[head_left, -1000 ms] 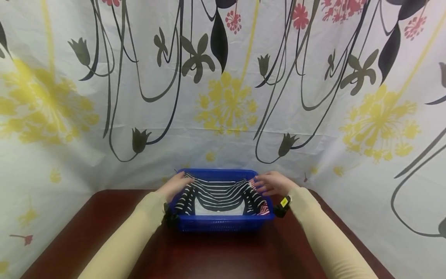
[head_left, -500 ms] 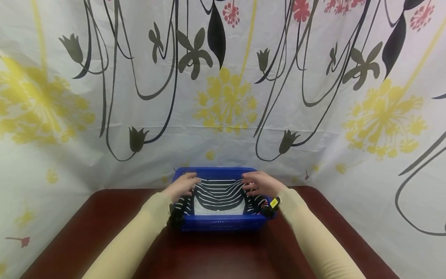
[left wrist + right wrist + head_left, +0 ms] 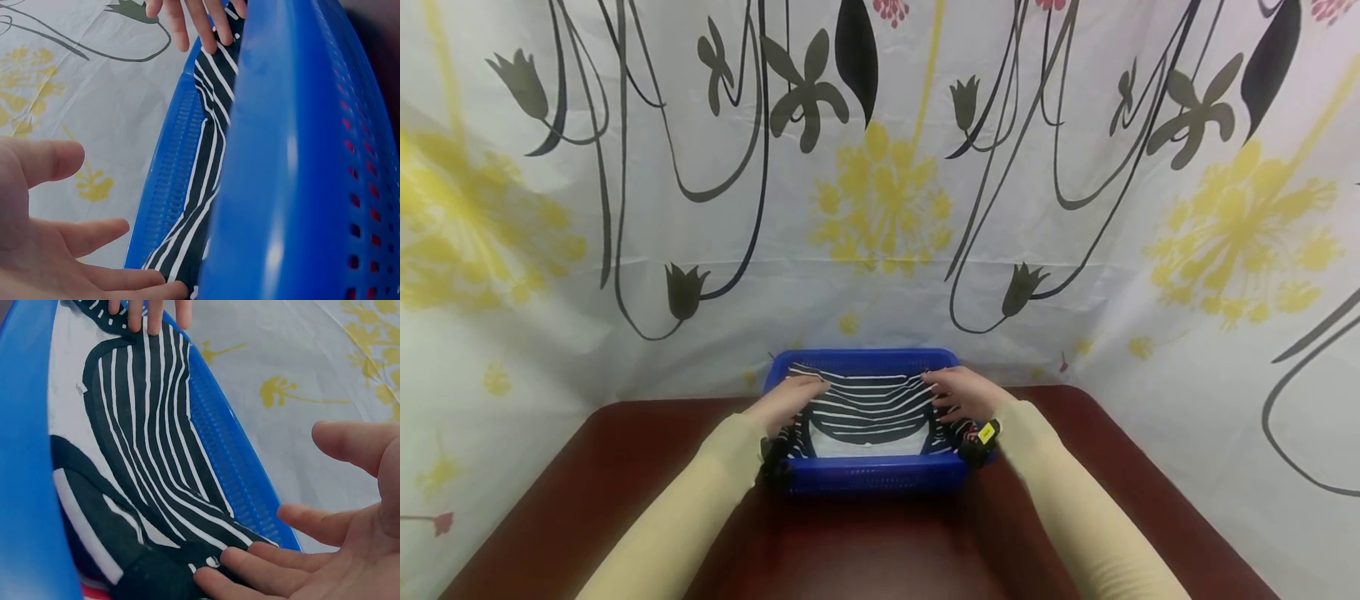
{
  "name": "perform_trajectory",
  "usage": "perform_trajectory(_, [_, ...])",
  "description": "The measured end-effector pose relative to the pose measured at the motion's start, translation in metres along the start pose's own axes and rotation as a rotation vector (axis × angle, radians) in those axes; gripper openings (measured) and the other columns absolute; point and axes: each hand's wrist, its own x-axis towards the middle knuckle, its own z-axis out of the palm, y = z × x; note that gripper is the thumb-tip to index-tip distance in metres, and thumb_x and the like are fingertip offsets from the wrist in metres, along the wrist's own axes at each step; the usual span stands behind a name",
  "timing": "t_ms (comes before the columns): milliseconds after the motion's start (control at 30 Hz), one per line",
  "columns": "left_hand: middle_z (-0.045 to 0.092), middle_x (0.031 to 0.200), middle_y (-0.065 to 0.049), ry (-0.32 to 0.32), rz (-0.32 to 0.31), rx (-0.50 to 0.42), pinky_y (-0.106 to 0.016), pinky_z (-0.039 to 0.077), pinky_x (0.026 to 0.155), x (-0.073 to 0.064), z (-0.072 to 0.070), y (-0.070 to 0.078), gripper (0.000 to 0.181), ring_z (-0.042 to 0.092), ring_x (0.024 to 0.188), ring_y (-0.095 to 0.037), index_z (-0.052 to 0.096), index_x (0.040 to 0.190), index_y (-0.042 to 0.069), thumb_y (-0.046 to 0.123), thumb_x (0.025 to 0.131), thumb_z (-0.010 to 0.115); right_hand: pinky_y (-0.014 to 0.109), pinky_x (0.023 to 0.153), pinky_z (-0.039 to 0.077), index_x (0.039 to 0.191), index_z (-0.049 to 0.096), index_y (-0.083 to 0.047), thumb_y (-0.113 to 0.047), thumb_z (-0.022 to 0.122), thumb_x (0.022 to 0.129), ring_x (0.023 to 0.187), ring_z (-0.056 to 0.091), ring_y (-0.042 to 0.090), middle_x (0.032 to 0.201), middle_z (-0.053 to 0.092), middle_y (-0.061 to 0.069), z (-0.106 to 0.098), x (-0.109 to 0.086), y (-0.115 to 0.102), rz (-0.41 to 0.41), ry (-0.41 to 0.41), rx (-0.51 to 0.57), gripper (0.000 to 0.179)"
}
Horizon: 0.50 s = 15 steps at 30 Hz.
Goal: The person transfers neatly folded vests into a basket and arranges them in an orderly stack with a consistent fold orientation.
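A black-and-white striped garment (image 3: 868,404) with a white panel at its near side lies in a blue plastic basket (image 3: 880,473). Over its left part is my left hand (image 3: 784,402), fingers extended; in the left wrist view the lower fingertips (image 3: 172,289) are right at the striped cloth, thumb held apart. My right hand (image 3: 968,393) is at the garment's right side, its fingers spread and fairly straight. In the right wrist view its lower fingertips (image 3: 209,575) meet the dark cloth. Neither hand grips the cloth.
The basket stands on a dark red table (image 3: 865,550), close to a white flower-printed curtain (image 3: 880,308) behind it. A dark strapped device with a yellow label (image 3: 987,432) is on the right wrist. A bit of red (image 3: 94,592) shows below the striped cloth.
Both hands have moved inward from the basket's sides to over the striped garment. The head view has shifted, so the curtain pattern and basket sit higher in the frame.
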Motion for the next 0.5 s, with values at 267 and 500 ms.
perform_trajectory(267, [0.031,0.152,-0.023,0.007,-0.04,-0.015,-0.068,0.026,0.103,0.008,0.0,-0.003,0.061,0.027,0.138,-0.044,0.038,0.146,0.0,0.037,0.1,0.048,0.06,0.105,0.032,0.153,0.006,0.001,-0.031,0.048,0.102,0.138,0.023,0.048,0.152,0.016,0.034,0.001,0.0,-0.002,0.034,0.002,0.021,0.073])
perform_trajectory(500, [0.026,0.153,-0.023,0.006,-0.072,-0.057,-0.069,0.024,0.103,0.01,0.004,-0.009,0.063,0.025,0.138,-0.045,0.033,0.148,0.0,0.039,0.1,0.047,0.061,0.103,0.034,0.153,0.008,0.0,-0.035,0.052,0.099,0.137,0.025,0.049,0.151,0.019,0.034,0.004,0.006,0.006,0.064,0.026,0.017,0.078])
